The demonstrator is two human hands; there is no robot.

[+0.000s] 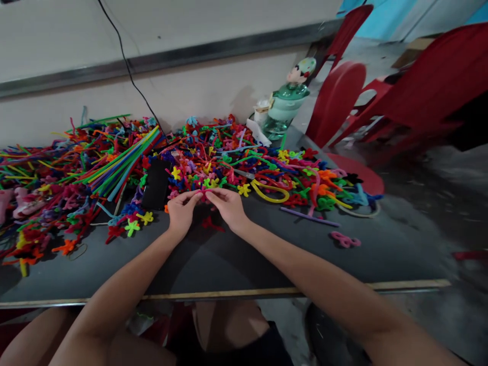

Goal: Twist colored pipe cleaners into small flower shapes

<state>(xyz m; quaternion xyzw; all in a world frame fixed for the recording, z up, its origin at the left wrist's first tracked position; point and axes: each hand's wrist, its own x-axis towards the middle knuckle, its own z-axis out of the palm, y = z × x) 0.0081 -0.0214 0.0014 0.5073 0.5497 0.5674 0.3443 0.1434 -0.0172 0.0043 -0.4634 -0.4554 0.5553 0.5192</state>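
Over the dark table, my left hand and my right hand meet with fingertips pinched. Between them is a small bright pink pipe cleaner piece, mostly covered by the fingers; its exact shape is unclear. Just below the fingers lies a red pipe cleaner piece. A black phone rests left of my left hand. Beyond my right hand are a yellow loop handle and a yellow pipe cleaner flower.
A heap of colourful pipe cleaner shapes spreads along the wall, with a bundle of straight pipe cleaners at left. On the right lie a purple stem and a pink looped piece. Behind stand a green bottle and red chairs.
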